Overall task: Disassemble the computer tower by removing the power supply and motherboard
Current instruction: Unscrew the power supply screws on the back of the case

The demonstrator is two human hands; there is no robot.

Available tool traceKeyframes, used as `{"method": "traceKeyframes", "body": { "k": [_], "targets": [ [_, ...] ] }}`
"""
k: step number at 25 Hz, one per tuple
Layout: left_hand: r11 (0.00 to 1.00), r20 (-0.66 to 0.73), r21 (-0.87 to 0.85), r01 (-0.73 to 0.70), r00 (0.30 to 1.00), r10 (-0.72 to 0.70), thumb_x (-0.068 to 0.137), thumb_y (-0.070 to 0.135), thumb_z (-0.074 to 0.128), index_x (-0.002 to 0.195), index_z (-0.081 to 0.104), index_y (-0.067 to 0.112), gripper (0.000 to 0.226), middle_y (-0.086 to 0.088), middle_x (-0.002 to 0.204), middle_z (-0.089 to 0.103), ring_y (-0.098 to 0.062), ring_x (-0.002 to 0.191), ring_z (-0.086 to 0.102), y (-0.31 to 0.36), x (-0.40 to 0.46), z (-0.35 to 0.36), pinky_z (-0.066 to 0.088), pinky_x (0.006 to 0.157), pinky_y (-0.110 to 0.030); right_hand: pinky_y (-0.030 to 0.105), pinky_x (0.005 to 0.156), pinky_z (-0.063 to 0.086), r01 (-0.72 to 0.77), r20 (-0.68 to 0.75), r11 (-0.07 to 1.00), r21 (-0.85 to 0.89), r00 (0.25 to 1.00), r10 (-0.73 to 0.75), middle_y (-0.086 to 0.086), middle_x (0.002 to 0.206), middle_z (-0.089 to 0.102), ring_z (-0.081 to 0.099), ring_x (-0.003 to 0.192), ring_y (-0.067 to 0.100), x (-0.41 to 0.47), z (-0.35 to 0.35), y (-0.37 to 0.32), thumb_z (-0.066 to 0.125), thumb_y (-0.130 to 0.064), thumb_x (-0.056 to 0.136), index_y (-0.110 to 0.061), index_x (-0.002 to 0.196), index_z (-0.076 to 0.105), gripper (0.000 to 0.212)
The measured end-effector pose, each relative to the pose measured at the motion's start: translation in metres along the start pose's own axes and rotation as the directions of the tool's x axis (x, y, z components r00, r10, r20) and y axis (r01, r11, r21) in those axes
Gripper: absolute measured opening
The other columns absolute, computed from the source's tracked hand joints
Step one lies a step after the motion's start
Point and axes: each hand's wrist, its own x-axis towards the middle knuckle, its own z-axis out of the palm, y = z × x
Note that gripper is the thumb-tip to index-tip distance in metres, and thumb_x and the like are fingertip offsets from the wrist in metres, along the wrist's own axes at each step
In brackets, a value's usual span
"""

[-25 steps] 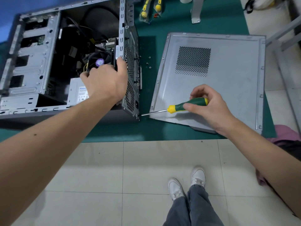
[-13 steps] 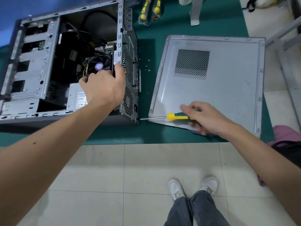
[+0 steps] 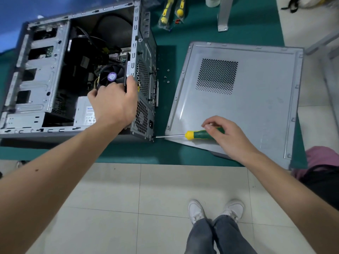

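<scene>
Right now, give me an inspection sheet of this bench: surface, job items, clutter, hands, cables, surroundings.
Surface: green mat over the bench.
Job's things: open computer tower on its side; power supply still inside at the near rear corner; CPU fan on the board; removed side panel lying flat to the right.
Clutter: loose screws between tower and panel; bagged yellow-handled tools at the far edge.
Hands: left hand grips the tower's rear frame; right hand holds the screwdriver, tip at the tower's lower rear corner.
Cables: black and yellow leads inside the tower.
Surroundings: tiled floor, white shoes.
</scene>
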Motion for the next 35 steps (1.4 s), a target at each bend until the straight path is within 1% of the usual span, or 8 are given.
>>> {"method": "traceKeyframes", "body": {
  "k": [3, 8, 12, 16, 20, 25, 29, 35],
  "targets": [
    [1.0, 0.002, -0.008, 0.001, 1.0, -0.001, 0.093, 0.049, 0.012, 0.045, 0.04, 0.012, 0.067, -0.005, 0.054, 0.047, -0.027, 0.07, 0.048, 0.0, -0.001, 0.0, 0.027, 0.099, -0.042, 0.025, 0.075, 0.047, 0.003, 0.019, 0.95, 0.313, 1.0, -0.009, 0.006, 0.097, 0.065, 0.059, 0.081, 0.011, -0.002, -0.005, -0.002, 0.074, -0.007, 0.084, -0.024, 0.098, 0.065, 0.024],
    [1.0, -0.001, -0.016, 0.004, 1.0, -0.004, 0.094, 0.048, 0.013, 0.043, 0.038, 0.014, 0.066, -0.004, 0.052, 0.044, -0.026, 0.068, 0.047, 0.002, -0.002, -0.002, 0.027, 0.099, -0.042, 0.018, 0.062, 0.04, -0.05, -0.001, 0.998, -0.046, 0.999, 0.05, -0.003, 0.072, 0.058, 0.051, 0.063, 0.01, 0.002, 0.001, 0.001, 0.057, -0.034, 0.096, -0.019, 0.087, 0.066, 0.02],
    [1.0, 0.013, 0.003, 0.017, 1.0, -0.017, 0.094, 0.049, 0.013, 0.045, 0.041, 0.012, 0.068, -0.005, 0.054, 0.046, -0.029, 0.072, 0.049, 0.003, -0.002, -0.003, 0.027, 0.101, -0.044, 0.026, 0.066, 0.045, -0.062, 0.043, 0.908, 0.415, 0.998, 0.049, -0.001, 0.091, 0.065, 0.058, 0.074, 0.011, -0.002, -0.005, 0.0, 0.075, -0.004, 0.082, -0.021, 0.099, 0.063, 0.026],
    [1.0, 0.037, -0.004, 0.023, 0.999, -0.023, 0.093, 0.05, 0.012, 0.046, 0.042, 0.01, 0.069, -0.007, 0.057, 0.05, -0.03, 0.078, 0.05, 0.003, -0.003, -0.005, 0.027, 0.102, -0.044, 0.022, 0.052, 0.039, -0.161, 0.042, 0.986, 0.036, 0.986, 0.16, 0.002, 0.067, 0.059, 0.052, 0.048, 0.012, 0.001, -0.001, 0.002, 0.058, -0.043, 0.094, -0.021, 0.088, 0.062, 0.023],
    [0.999, 0.059, -0.013, 0.045, 0.997, -0.044, 0.091, 0.05, 0.01, 0.046, 0.043, 0.009, 0.069, -0.008, 0.058, 0.05, -0.029, 0.081, 0.049, 0.005, -0.004, -0.007, 0.028, 0.104, -0.045, 0.028, 0.067, 0.043, -0.076, 0.066, 0.924, 0.375, 0.996, 0.055, 0.002, 0.098, 0.063, 0.057, 0.073, 0.008, 0.0, -0.008, 0.0, 0.07, 0.001, 0.083, -0.023, 0.098, 0.063, 0.029],
    [0.998, 0.04, -0.036, 0.054, 0.998, -0.053, 0.095, 0.046, 0.017, 0.048, 0.043, 0.012, 0.063, -0.007, 0.061, 0.048, -0.031, 0.084, 0.047, 0.006, -0.005, -0.009, 0.03, 0.102, -0.047, 0.025, 0.052, 0.04, -0.124, 0.034, 0.989, 0.083, 0.992, 0.122, -0.01, 0.063, 0.057, 0.046, 0.045, 0.002, 0.0, -0.004, -0.002, 0.059, -0.042, 0.093, -0.022, 0.088, 0.067, 0.022],
    [0.995, -0.027, -0.091, 0.052, 0.998, -0.054, 0.098, 0.042, 0.027, 0.078, 0.049, 0.011, 0.043, -0.01, 0.088, 0.057, -0.033, 0.095, 0.048, 0.008, -0.006, -0.012, 0.034, 0.098, -0.05, 0.023, 0.069, 0.048, 0.005, 0.019, 0.944, 0.33, 1.0, -0.012, -0.005, 0.091, 0.064, 0.058, 0.074, 0.007, -0.002, -0.008, -0.005, 0.074, -0.004, 0.082, -0.025, 0.097, 0.067, 0.027],
    [0.921, -0.054, -0.02, -0.39, 0.92, 0.389, 0.093, 0.019, 0.053, 0.128, 0.052, 0.007, 0.037, -0.021, 0.127, 0.046, -0.036, 0.116, 0.041, 0.009, -0.011, -0.029, 0.033, 0.099, -0.042, 0.021, 0.055, 0.043, -0.015, 0.028, 0.989, 0.146, 1.0, 0.011, -0.016, 0.064, 0.058, 0.052, 0.055, 0.006, 0.003, -0.008, -0.008, 0.069, -0.025, 0.09, -0.024, 0.089, 0.066, 0.003]
  ]
}}
